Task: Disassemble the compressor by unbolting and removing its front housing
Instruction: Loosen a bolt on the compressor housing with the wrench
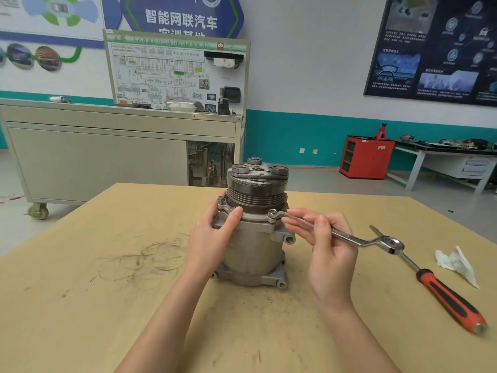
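**Wrench seated on a flange bolt, compressor standing on end**

Your compressor (252, 246) stands upright near the middle of the tabletop (107, 305), pulley (255, 189) on top. Your left hand (212, 238) wraps the left side of the front housing (255, 220), its fingers (233, 216) curled over the flange. Your right hand (328, 254) pinches the shank of a ring wrench (347, 236) between thumb and curled fingers (298, 227). The wrench's ring sits on a bolt (272, 212) at the flange's right front. To your right lie a red-handled screwdriver (446, 292) and a crumpled tissue (454, 262).
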{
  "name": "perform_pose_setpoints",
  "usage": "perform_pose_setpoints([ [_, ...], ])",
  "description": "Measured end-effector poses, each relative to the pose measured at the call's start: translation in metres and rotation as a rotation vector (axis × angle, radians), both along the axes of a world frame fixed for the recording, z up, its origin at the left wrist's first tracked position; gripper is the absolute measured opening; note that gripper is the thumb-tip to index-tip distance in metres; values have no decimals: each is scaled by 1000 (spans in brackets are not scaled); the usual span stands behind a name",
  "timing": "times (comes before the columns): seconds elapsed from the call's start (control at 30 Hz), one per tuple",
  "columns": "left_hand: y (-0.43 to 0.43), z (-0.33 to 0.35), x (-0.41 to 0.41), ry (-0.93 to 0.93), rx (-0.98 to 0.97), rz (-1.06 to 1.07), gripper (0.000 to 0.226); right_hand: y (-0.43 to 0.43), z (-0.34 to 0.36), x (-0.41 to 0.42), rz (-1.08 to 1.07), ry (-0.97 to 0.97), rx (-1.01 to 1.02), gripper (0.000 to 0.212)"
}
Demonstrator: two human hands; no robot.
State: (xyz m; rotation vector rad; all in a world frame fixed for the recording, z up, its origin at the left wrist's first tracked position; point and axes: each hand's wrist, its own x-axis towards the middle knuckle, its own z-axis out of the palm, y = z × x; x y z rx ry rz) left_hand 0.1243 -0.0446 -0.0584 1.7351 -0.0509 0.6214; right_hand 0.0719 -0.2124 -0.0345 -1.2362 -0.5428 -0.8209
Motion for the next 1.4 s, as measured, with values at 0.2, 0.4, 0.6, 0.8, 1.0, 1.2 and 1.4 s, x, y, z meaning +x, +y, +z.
perform_pose_setpoints([
  [0.2,1,-1,-1,3,13,-14,58,-20,28,46,388,374,338,21],
  [0.4,-1,3,-4,-7,21,-31,62,-18,48,78,532,616,325,20],
  [0.6,0,1,-3,-12,22,-31,53,-17,48,38,188,327,272,31],
  [0.8,-1,0,-1,-1,-1,-20,56,-3,30,-1,66,156,104,26],
  [1.0,0,-1,-1,-6,-13,-31,54,9,4,-11,-16,43,-22,15],
  [1.2,1,-2,0,6,-7,-28,51,-14,16,26,251,187,229,25],
  [1.4,0,0,-1,11,-7,-24,44,-20,45,76,520,530,267,33],
])
